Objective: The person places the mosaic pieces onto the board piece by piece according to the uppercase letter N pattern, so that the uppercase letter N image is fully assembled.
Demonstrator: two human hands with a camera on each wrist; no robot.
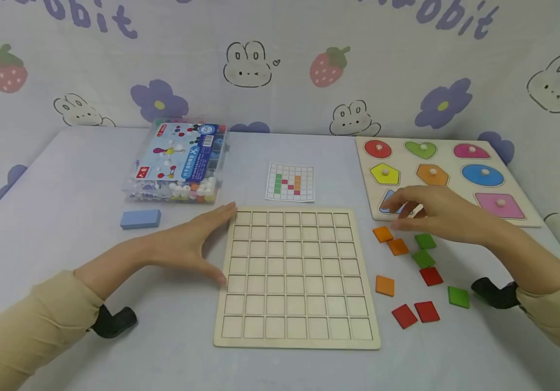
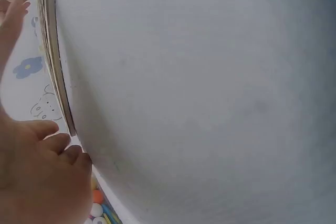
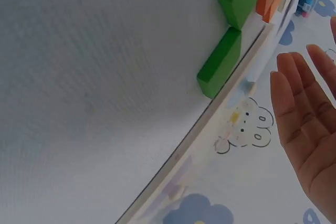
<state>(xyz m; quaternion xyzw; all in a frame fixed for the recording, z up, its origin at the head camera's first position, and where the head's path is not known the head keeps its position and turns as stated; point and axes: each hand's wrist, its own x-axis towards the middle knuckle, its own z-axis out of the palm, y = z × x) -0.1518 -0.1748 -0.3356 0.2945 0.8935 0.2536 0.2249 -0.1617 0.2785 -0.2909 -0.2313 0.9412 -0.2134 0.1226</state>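
Observation:
A square wooden grid board [image 1: 296, 281] lies flat in the middle of the table. My left hand [image 1: 182, 239] rests along its left edge, thumb and fingers spread and touching the rim. Over the right side, my right hand [image 1: 438, 214] hovers with loosely bent fingers and nothing between them. Below it lie loose square tiles: an orange tile [image 1: 383, 234], a green tile [image 1: 425, 241], a red tile [image 1: 431, 276] and several others. Two green tiles also show in the right wrist view, the lower green tile [image 3: 220, 64] beside the puzzle board's edge. Behind the grid is a pattern card [image 1: 290, 182] with coloured squares.
A wooden shape puzzle [image 1: 407, 163] with knobbed pieces lies at the back right. At the back left sits a clear plastic box [image 1: 177, 160] of coloured beads, with a blue block [image 1: 140, 219] in front. A printed cloth [image 1: 290, 103] hangs behind.

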